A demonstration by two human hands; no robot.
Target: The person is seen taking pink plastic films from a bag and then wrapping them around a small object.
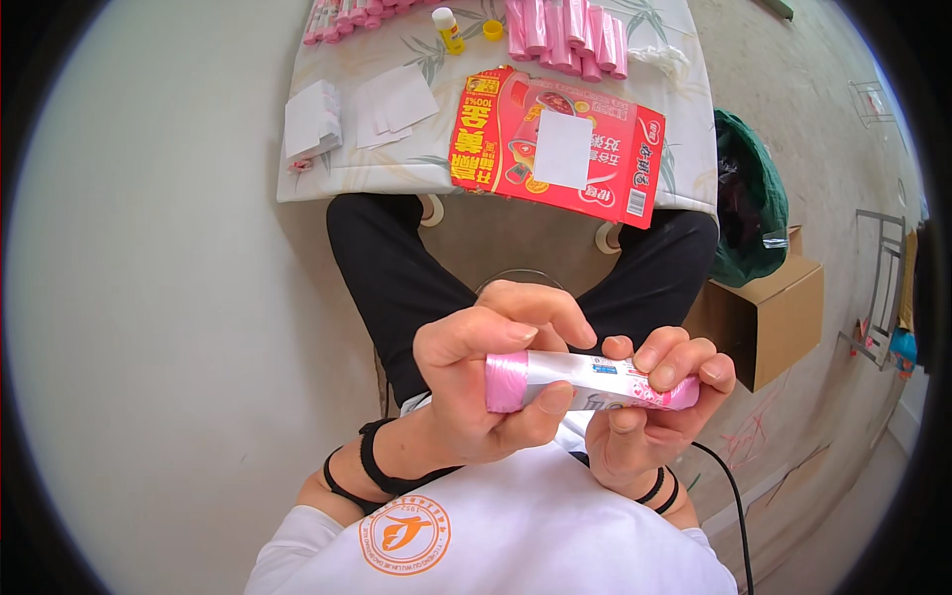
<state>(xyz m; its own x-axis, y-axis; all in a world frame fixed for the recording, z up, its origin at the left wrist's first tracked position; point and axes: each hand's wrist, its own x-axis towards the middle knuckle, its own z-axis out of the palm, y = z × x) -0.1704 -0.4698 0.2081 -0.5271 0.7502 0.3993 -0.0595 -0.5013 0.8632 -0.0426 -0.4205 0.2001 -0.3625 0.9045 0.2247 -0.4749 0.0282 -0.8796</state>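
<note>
Between my two hands I hold a roll of pink plastic bags (506,383) lengthwise above my lap, with a printed white paper label (565,369) around its middle. My left hand (451,357) grips the roll's left end, its thumb on the near side of the label and its fingers curved over the far side. At the other end, the fingers of my right hand (645,441) wrap over the label and the pink end. A flattened red cardboard box (491,129) lies on the table beyond, with a white paper slip (563,149) on it.
The patterned tablecloth (436,177) carries a stack of slips (312,124), loose white papers (407,97), a glue stick (449,35), its yellow cap (492,30) and piled pink rolls (565,38). Right of the table stand a green bag (764,213) and a cardboard box (788,322).
</note>
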